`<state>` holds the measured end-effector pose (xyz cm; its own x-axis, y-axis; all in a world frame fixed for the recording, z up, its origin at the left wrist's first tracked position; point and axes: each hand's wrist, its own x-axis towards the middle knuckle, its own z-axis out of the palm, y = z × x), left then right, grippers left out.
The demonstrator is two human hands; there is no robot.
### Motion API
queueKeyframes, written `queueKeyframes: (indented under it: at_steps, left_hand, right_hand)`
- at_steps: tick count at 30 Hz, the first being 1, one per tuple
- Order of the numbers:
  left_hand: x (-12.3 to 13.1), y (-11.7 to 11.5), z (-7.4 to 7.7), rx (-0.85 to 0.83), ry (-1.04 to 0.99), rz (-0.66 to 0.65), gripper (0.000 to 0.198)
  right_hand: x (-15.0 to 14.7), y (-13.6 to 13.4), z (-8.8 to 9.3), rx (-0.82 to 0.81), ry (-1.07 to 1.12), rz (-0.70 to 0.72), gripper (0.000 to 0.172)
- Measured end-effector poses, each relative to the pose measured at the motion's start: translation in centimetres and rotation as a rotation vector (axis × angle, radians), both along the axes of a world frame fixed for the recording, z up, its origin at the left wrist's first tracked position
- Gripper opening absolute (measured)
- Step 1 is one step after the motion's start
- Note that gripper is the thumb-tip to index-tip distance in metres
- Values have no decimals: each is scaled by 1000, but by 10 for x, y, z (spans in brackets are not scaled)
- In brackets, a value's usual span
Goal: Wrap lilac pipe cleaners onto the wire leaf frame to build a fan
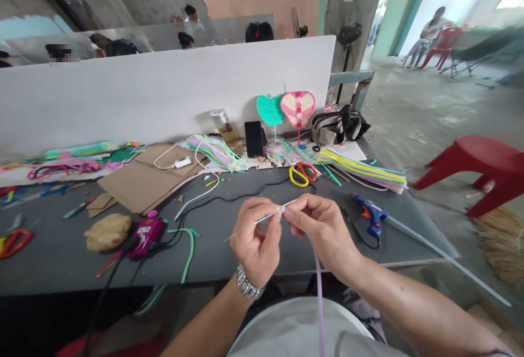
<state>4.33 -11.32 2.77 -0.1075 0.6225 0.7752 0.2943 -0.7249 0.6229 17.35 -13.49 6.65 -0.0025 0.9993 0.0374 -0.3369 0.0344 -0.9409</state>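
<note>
A long grey table (254, 188) stands against a white board (164, 95), and the person works at its front edge. Along the back edge sit a green and a pink heart-shaped craft piece, a phone and a jar. A bundle of pipe cleaners (360, 170) lies toward the back right corner, with yellow-handled scissors (298, 176) just left of it. Sheets of cardboard (147, 179) lie left of centre. A purple glue gun (146, 235) rests near the front left edge, and a blue glue gun (370, 215) near the front right.

Above the front edge, the left hand (256, 239) and right hand (321, 228) meet at the centre, fingers closed narrowly. The left hand's fingers (270, 209) pinch a thin stick (266, 218), and the right hand's fingers (292, 212) hold a lilac pipe cleaner (318, 297) against its tip, the pipe cleaner hanging down past the table edge. The step in hand appears to be fixing the two together, which calls for a steady pinch at that joint.
</note>
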Motion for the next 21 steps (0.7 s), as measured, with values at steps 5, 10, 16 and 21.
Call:
queueKeyframes:
  at_steps: [5,10,16,21]
  left_hand:
    - [6,-1,1,-142,-181,-98,4]
    - [13,2,-8,-395,-423,-205,12]
    - [24,2,-4,-544,-735,-285,21]
    - [22,4,9,-622,-821,-297,26]
  right_hand:
    - [-9,0,-2,42,-22,-110,36]
    - [-15,5,-14,76,-34,-206,26]
    - [-20,14,-25,132,-80,-286,18]
    - [-28,19,-24,170,-149,-319,14]
